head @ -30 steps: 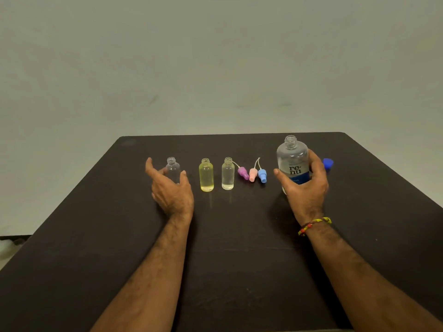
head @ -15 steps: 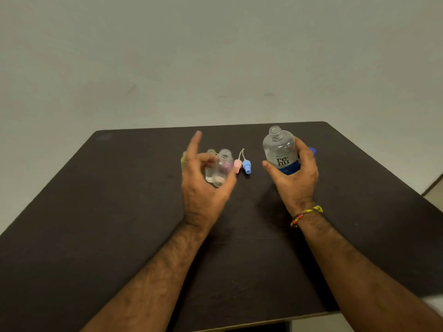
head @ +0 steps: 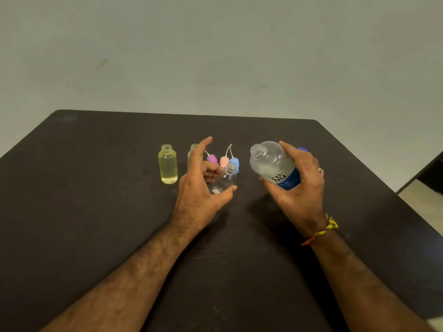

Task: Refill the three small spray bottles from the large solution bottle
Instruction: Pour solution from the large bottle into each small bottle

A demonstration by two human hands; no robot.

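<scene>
Pouring was about to begin: the right hand [head: 299,185] gripped the large solution bottle [head: 273,164], tilted toward the empty small spray bottle [head: 226,179] held above the tabletop [head: 96,212] in the left hand [head: 199,190]. Next, mouths must align.

I record the bench [head: 96,212] as uniform dark brown-black, unpatterned. At its 12 o'clock area, one small bottle [head: 168,164] holds pale yellow liquid. The small bottle [head: 226,178] in my left hand [head: 199,188] is clear and colourless. The spray caps read purple [head: 212,158], pink [head: 224,161] and blue [head: 234,162], with white tubes. The large solution bottle [head: 273,164] in my right hand [head: 299,188] is clear with a blue label lettered black on white. The wristband [head: 320,232] is yellow and red braid. The wall [head: 215,56] is plain grey-green.
</scene>
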